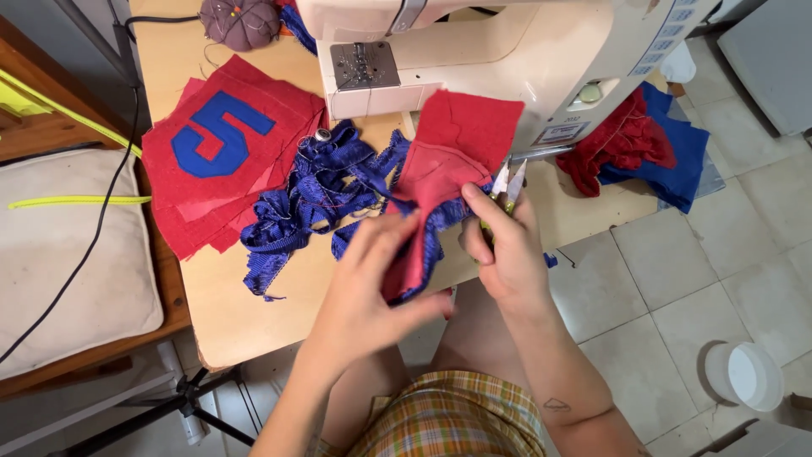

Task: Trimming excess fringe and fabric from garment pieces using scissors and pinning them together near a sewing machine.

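Observation:
My left hand (372, 283) pinches a red fabric piece (448, 148) with blue ruffled trim along its edge, held up over the front edge of the wooden table (245, 313). My right hand (503, 245) grips small thread snips (509, 182), blades open and pointing up beside the red fabric. The blue ruffled trim (317, 195) trails left in a loose heap on the table.
A cream sewing machine (491, 51) stands at the back of the table. A stack of red fabric squares with a blue numeral (222, 140) lies left. A pincushion (240, 21) sits behind it. Red and blue cloth (643, 148) is piled right. A white lidded tub (746, 377) rests on the tiled floor.

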